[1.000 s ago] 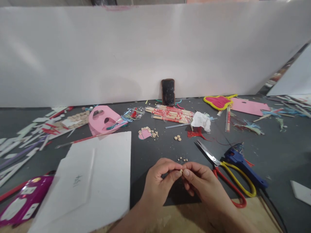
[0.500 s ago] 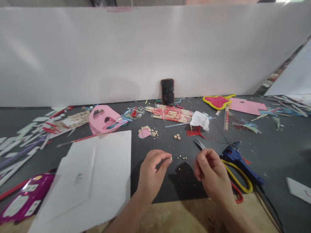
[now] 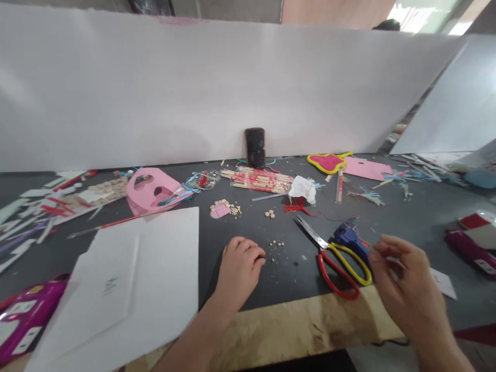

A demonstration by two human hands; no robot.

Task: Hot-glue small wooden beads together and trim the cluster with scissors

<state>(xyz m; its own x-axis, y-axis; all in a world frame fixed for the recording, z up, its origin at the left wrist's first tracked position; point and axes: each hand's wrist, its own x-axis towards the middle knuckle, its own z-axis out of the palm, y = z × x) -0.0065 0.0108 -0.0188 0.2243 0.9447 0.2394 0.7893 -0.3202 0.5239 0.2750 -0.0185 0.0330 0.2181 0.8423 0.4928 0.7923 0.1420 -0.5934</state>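
Note:
My left hand (image 3: 240, 266) rests on the dark table (image 3: 282, 281) with its fingers curled together; what they hold, if anything, is hidden. Just right of it lie several tiny wooden pieces (image 3: 276, 243). Over the right part of the table, my right hand (image 3: 406, 284) is raised with thumb and fingertips pressed together, beside the grip of a blue glue gun (image 3: 351, 239); I cannot make out anything between them. Scissors (image 3: 320, 241) with red and yellow handles lie slightly apart between the hands. Further back are a pink piece edged with small wooden bits (image 3: 221, 210) and a small wooden cluster (image 3: 270, 213).
White sheets (image 3: 163, 258) cover the left front, near a purple device (image 3: 33, 315). A pink cutout (image 3: 155, 188), wrapped sticks (image 3: 258, 180), crumpled tissue (image 3: 302, 189) and a phone (image 3: 255, 148) line the back. Another purple device (image 3: 470, 253) is at right.
My right hand has moved right, away from the scissors, which now show fully. My left hand has turned palm down and its fingers have curled; the small piece in its pinch is out of sight.

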